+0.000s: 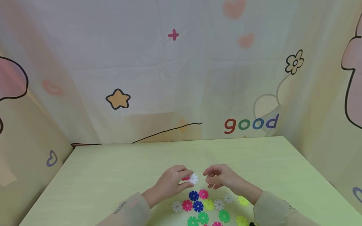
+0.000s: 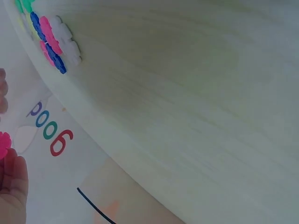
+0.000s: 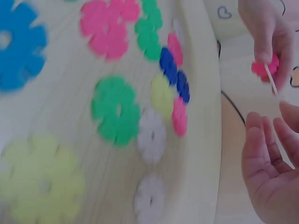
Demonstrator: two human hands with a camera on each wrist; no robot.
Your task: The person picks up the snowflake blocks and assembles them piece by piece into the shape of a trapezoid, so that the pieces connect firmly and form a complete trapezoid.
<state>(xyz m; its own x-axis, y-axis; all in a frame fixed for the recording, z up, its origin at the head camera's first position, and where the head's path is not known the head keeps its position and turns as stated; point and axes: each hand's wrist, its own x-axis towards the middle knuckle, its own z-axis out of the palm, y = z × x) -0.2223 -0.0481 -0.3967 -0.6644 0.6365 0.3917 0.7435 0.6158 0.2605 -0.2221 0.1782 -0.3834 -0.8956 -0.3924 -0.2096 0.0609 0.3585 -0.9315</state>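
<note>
- A person's left hand (image 1: 173,182) pinches a pink slotted disc (image 1: 185,178) and a white slotted disc (image 1: 193,179), which appear joined, raised over the pale table (image 1: 113,169)
- At the pair's three o'clock, the right hand (image 1: 224,176) hangs with fingers loosely bent, nothing visible in its grasp
- A firm left pinch close to the joint probably serves best, leaving the white rim free for right fingertips
- Spare pieces lie near: a dark blue disc (image 1: 193,196) at six o'clock, a second pink disc (image 1: 203,194) at five, a second white disc (image 1: 177,206) at seven
- Slots should meet squarely before any push, as thin discs could slip or bend when forced askew
</note>
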